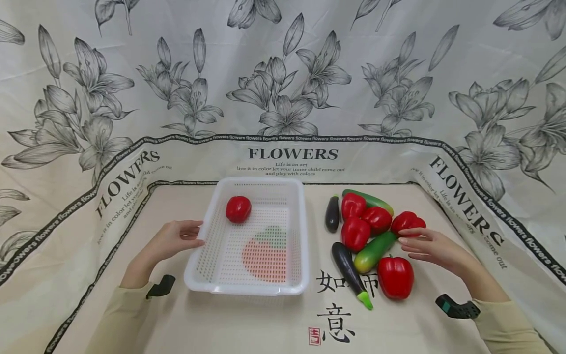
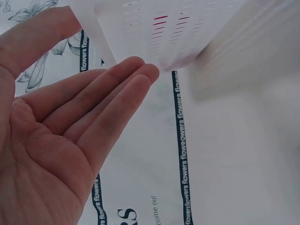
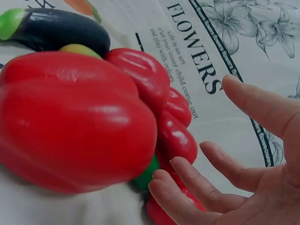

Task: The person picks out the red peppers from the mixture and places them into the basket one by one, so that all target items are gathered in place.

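In the head view my left hand is at the left rim of a white plastic basket, its fingers extended. The left wrist view shows the thumb and straight fingertips right at the basket wall. One red bell pepper lies inside, at the back left. My right hand hovers with spread fingers beside another red bell pepper, nothing in its grasp. The nearest large bell pepper fills the left of the right wrist view.
Right of the basket lie more red bell peppers, a green-yellow cucumber, another cucumber behind, and two eggplants, one at the back and one in front. A flower-printed cloth hangs around the table's back and sides.
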`<state>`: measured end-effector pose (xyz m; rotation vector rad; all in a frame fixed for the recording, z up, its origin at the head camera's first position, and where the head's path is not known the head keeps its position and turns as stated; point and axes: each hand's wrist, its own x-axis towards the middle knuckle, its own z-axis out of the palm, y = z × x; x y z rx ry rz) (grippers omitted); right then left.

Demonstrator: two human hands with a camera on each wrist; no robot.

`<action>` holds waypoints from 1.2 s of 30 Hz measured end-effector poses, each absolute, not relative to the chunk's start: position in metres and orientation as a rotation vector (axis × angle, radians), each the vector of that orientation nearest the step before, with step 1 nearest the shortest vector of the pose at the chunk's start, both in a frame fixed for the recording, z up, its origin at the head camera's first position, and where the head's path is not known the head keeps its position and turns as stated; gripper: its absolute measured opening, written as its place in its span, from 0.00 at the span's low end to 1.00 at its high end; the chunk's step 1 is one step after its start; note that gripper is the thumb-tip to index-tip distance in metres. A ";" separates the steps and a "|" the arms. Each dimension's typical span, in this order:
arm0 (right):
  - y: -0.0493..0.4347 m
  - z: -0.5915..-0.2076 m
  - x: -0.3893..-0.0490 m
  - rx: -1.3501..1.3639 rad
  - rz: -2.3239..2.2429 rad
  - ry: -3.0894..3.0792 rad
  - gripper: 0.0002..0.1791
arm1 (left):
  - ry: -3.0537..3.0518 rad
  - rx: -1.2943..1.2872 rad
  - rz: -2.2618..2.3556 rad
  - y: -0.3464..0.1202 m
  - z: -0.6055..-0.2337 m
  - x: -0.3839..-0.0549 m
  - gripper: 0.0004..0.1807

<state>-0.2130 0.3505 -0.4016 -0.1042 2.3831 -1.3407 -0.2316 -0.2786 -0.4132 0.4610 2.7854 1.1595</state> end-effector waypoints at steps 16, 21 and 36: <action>0.363 -0.437 -0.207 0.047 -1.345 2.199 0.39 | 2.798 0.455 1.153 -0.279 -0.412 -0.231 0.34; 0.361 -0.442 -0.202 0.056 -1.332 2.189 0.39 | 2.793 0.454 1.149 -0.278 -0.412 -0.231 0.35; 0.355 -0.453 -0.202 0.049 -1.256 2.178 0.40 | 2.799 0.455 1.142 -0.278 -0.412 -0.231 0.35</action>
